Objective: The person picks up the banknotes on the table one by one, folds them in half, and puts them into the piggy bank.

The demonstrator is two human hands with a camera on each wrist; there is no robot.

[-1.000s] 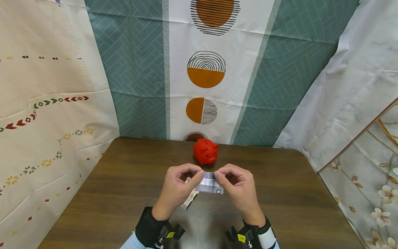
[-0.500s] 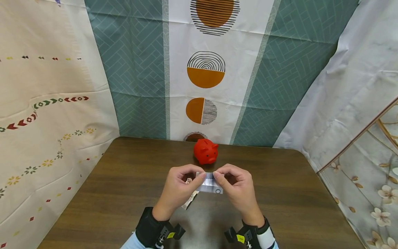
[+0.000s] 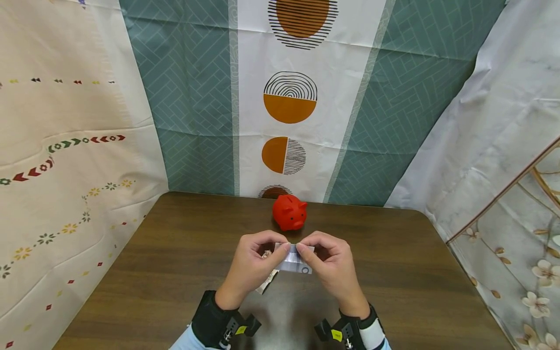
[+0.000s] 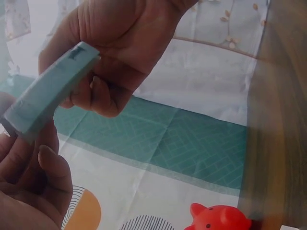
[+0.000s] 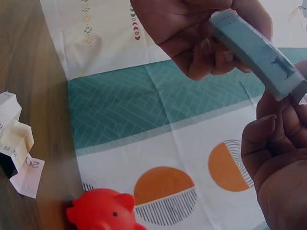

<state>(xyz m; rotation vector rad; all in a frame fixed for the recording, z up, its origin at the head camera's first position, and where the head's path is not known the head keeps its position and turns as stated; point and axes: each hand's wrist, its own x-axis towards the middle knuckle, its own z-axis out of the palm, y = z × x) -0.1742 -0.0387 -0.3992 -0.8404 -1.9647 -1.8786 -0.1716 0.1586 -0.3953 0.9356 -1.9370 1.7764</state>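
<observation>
A creased blue-grey banknote (image 3: 295, 265) is held above the table between both hands. My left hand (image 3: 249, 267) pinches its left part between thumb and fingers. On the other side my right hand (image 3: 334, 272) pinches the note near the upper middle, the two thumbs almost meeting. Both wrist views show the banknote (image 5: 259, 57) bent lengthwise along a fold. Partly hidden behind my left hand, pale folded banknotes (image 3: 269, 282) lie on the table; one (image 5: 29, 175) bears a 20 in the right wrist view.
A red piggy bank (image 3: 289, 214) stands beyond the hands, near the back edge of the brown wooden table (image 3: 393, 272). Patterned cloths (image 3: 192, 121) hang behind the table and along both sides.
My right hand has shifted slightly left along the banknote, bringing its thumb closer to the left one. My left hand has moved barely to the right. The piggy bank stays put.
</observation>
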